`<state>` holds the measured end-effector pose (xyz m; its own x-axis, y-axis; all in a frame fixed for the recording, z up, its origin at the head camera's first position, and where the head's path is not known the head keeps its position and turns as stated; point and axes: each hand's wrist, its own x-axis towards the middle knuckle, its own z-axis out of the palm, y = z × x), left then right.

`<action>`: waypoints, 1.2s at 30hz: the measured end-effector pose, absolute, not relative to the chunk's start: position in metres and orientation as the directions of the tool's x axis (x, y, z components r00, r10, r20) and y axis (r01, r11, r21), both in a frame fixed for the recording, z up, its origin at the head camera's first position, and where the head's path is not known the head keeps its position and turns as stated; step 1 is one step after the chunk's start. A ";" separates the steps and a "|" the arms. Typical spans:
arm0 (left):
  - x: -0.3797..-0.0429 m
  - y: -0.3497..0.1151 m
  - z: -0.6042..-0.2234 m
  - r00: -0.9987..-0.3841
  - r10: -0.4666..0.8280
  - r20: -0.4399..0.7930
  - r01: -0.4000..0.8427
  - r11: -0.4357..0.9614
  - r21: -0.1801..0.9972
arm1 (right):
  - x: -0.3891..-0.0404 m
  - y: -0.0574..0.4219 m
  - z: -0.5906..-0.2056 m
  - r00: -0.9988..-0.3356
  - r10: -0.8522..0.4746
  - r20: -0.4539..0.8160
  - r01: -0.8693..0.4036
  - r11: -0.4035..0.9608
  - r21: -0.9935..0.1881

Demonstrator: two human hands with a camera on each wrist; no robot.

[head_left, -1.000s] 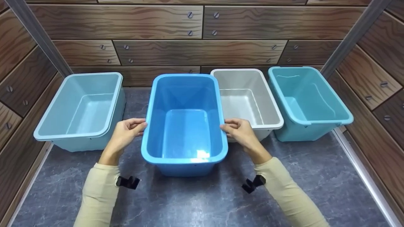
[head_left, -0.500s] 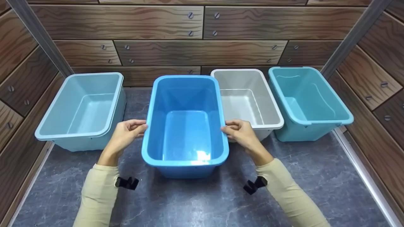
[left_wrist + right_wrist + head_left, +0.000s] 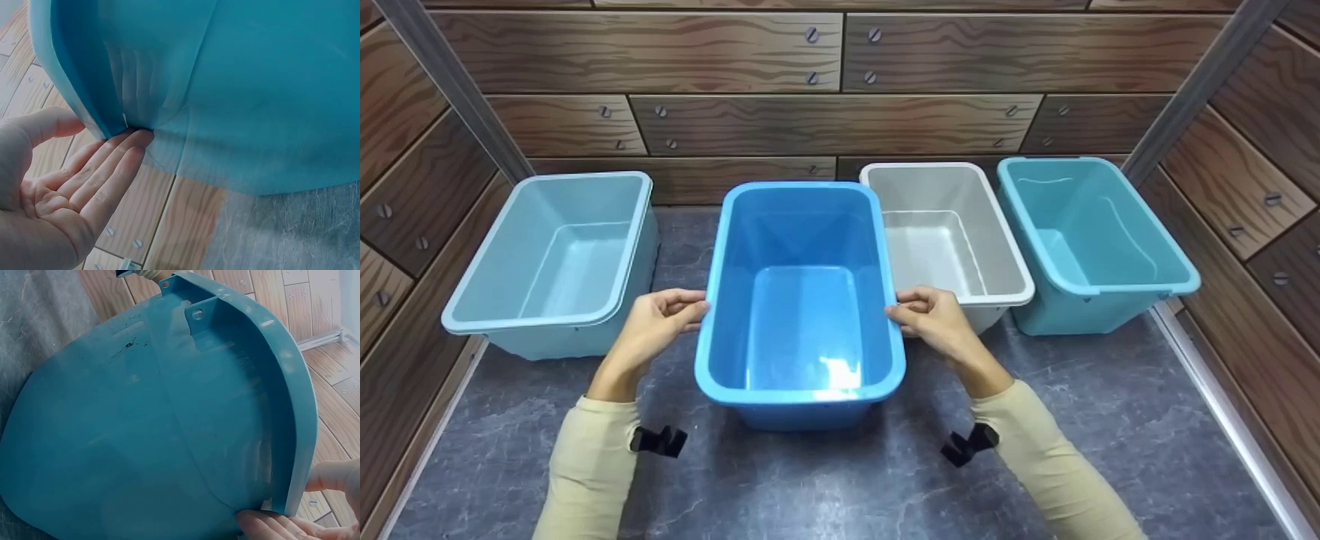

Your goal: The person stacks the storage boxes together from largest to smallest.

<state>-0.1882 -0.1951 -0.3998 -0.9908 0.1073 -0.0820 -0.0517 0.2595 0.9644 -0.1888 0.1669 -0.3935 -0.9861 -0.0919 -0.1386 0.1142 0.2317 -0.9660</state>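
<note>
The blue bin is centred before us, left of the grey bin, its rim pinched between thumb and fingers by our left hand and right hand on opposite sides, probably for balance.

In the head view, the blue tub hides part of the left side of the grey tub and finger ends of the left hand and right hand; the lower edge crops both sleeves. Dark specks in the right wrist view are too small to identify.
</note>
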 end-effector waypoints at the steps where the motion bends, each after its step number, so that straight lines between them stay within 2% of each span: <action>1: -0.188 -0.195 -0.400 -0.991 0.108 -0.082 -0.051 0.261 0.964 | -0.189 0.167 -0.393 -0.986 -0.093 -0.137 0.112 0.231 -0.966; 15: -0.184 -0.195 -0.400 -0.989 0.131 -0.075 -0.037 0.271 0.962 | -0.183 0.166 -0.394 -0.984 -0.093 -0.149 0.131 0.179 -0.975; 36: -0.177 -0.197 -0.400 -0.985 0.147 -0.091 -0.050 0.264 0.963 | -0.177 0.170 -0.396 -0.983 -0.114 -0.143 0.123 0.170 -0.978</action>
<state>-0.1770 -0.1975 -0.4001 -0.9850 0.1468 -0.0911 -0.0498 0.2636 0.9633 -0.1774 0.1702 -0.3955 -0.9831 -0.1145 -0.1432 0.1225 0.1704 -0.9777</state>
